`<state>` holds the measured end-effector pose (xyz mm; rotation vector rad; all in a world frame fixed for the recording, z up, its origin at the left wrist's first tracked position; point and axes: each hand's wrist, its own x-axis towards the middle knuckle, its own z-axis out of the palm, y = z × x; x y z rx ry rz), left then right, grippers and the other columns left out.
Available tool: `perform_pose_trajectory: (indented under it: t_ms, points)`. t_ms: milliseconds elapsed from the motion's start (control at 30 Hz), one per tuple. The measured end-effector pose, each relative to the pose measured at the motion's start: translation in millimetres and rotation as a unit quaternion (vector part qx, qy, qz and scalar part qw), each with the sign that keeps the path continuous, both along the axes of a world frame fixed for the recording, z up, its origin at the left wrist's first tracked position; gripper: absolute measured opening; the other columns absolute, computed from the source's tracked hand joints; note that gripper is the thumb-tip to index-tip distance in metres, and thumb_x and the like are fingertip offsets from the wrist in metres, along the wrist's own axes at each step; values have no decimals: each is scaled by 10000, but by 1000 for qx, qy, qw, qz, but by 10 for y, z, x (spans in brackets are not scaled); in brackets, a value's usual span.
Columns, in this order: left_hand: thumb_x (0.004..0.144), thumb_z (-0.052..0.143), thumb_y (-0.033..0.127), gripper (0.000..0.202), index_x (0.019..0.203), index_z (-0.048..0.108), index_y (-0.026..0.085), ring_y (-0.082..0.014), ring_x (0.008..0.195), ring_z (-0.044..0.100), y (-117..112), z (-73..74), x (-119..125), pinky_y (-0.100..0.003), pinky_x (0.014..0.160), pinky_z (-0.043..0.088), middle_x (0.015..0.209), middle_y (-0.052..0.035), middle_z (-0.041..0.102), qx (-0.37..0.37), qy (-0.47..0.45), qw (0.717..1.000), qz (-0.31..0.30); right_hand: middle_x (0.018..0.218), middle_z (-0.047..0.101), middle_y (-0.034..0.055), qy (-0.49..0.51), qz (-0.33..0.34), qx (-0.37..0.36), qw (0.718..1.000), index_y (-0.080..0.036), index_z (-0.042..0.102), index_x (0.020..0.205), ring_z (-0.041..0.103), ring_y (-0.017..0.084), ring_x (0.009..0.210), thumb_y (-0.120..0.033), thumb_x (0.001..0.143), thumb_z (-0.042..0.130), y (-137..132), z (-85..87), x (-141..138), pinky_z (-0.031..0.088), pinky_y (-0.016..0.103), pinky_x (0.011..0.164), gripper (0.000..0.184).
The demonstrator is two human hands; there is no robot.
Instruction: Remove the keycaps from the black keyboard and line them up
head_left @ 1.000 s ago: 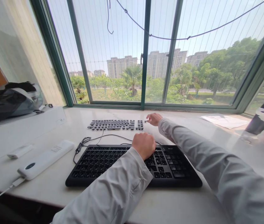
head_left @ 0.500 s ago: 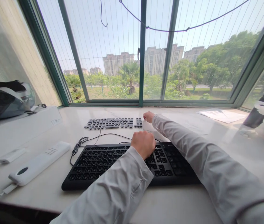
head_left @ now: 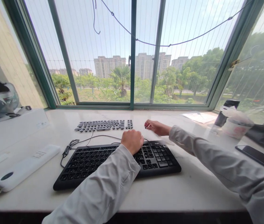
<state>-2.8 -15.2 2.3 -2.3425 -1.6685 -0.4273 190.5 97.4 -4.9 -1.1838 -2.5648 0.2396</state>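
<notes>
Rests left hand [head_left: 132,141], curled to a fist, on the far edge of the black keyboard [head_left: 99,161] at a pale window ledge [head_left: 192,186]. Reaches right hand [head_left: 156,127] past it, arm stretched low, fingertips pinched narrow on what looks like a small dark piece [head_left: 145,126], just right of the loose keycaps [head_left: 104,125] laid in neat rows beyond the cable [head_left: 76,143].

Left grip [head_left: 132,141] fisted, knuckles up; right grip [head_left: 156,127] extended forward, fingertips pinched.
</notes>
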Motion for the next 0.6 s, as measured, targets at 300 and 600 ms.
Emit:
perform_pose_trajectory:
  t_ms: [300,600]
  points:
    - [894,441,354,353,850,759,208,-273,805,696,21,-86,8,-353,683,494,823,-100,737,8,-23,1000,-15,981,686,77,103,40,-21,994,-177,573,1114,633,174,869,-288,962,446,-679,-135,274,498,340,784,227]
    - [902,577,404,204,996,751,354,-199,903,700,100,-132,-43,-271,719,459,927,14,767,11,-92,989,-115,993,719,76,123,93,-41,987,-201,649,1128,637,184,835,-301,951,496,-730,-277,309,492,343,771,255]
